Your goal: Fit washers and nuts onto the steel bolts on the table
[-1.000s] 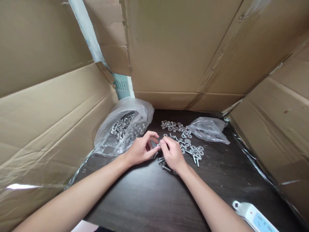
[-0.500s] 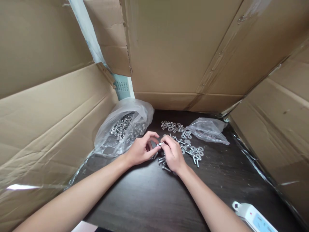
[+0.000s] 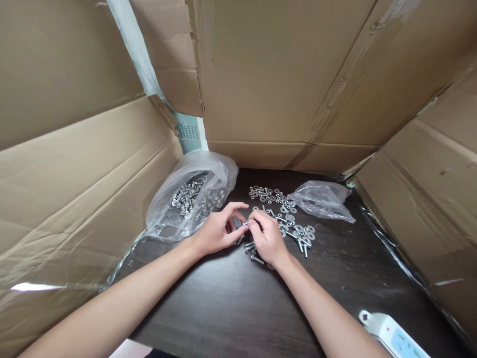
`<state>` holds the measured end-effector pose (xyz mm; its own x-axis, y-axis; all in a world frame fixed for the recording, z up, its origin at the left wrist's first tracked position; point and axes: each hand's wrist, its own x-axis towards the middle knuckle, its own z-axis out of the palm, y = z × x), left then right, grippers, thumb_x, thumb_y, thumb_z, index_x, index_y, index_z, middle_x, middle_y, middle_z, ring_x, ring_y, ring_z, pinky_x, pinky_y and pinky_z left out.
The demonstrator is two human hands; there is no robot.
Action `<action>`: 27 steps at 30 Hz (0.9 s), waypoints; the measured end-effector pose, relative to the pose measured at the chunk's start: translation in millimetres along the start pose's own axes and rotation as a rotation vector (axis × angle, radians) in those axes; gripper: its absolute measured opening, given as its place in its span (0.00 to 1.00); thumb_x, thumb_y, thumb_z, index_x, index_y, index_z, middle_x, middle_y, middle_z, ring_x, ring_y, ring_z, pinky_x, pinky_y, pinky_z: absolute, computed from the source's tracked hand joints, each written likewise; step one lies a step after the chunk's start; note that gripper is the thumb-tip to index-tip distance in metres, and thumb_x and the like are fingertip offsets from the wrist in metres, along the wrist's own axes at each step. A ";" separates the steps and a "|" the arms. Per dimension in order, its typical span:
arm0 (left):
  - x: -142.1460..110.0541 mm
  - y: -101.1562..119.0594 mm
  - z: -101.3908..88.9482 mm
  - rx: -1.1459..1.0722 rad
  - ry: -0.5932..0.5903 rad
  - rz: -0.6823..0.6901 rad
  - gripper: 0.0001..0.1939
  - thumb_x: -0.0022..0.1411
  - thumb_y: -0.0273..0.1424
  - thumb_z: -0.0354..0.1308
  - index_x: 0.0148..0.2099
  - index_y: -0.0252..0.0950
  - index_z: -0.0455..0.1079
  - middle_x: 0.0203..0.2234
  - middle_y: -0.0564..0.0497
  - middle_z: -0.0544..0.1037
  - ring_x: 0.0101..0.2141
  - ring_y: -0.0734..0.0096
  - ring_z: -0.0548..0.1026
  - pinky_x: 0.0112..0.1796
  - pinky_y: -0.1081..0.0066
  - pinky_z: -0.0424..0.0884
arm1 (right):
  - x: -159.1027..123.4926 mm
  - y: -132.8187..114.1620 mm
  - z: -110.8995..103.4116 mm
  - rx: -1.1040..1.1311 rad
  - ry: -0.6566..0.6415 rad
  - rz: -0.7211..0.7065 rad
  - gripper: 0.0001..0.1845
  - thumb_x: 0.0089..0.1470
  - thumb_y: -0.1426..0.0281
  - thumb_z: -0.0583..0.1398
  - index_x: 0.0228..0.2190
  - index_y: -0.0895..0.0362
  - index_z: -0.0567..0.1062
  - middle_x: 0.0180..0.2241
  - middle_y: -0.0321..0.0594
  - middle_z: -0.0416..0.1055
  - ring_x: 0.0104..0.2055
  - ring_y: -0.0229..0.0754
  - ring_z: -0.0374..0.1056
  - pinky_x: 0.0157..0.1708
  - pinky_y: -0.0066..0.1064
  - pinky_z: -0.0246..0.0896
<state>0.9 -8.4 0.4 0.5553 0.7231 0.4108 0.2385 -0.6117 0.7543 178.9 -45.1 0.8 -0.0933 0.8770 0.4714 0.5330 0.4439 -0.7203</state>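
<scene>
Over the dark table, my left hand (image 3: 218, 231) is closed with thumb and middle finger on a small metal bolt (image 3: 245, 223), its index finger raised. My right hand (image 3: 266, 236) pinches the bolt's other end, and its fingers hide most of it. Whether a nut or washer is on the bolt I cannot make out. Just below the fingertips lie several bolts (image 3: 257, 258), partly covered by my right hand. Beyond my right hand spread loose washers (image 3: 310, 230), nuts and more bolts (image 3: 305, 251).
An open clear plastic bag (image 3: 160, 219) full of bolts (image 3: 188, 195) stands at the left. A flatter plastic bag (image 3: 324, 201) lies at the back right. Cardboard walls (image 3: 279, 74) enclose the table (image 3: 223, 308). A white power strip (image 3: 391, 333) sits at the front right.
My right fingers have shifted slightly on the bolt, and less of it shows now. My left index finger has straightened a little. The loose parts lie as before.
</scene>
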 end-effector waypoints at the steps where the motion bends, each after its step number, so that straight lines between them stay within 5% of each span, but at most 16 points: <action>1: 0.0 0.1 0.0 0.002 0.000 0.004 0.24 0.66 0.34 0.61 0.61 0.38 0.61 0.37 0.52 0.82 0.22 0.79 0.76 0.25 0.79 0.72 | 0.2 -0.3 0.0 -0.001 0.000 0.001 0.13 0.61 0.72 0.52 0.23 0.52 0.60 0.24 0.34 0.62 0.29 0.41 0.60 0.31 0.33 0.53; 27: 0.0 0.2 1.0 -0.032 0.000 0.013 0.28 0.66 0.34 0.61 0.65 0.39 0.59 0.37 0.51 0.83 0.23 0.78 0.77 0.26 0.78 0.73 | -0.2 -0.2 -1.0 0.028 -0.038 0.028 0.11 0.60 0.72 0.50 0.25 0.52 0.59 0.26 0.35 0.62 0.30 0.42 0.61 0.32 0.34 0.53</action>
<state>1.7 -8.9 0.1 0.5582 0.7151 0.4208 0.2053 -0.6104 0.7650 179.7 -45.5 1.3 -0.1110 0.8955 0.4310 0.5122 0.4232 -0.7474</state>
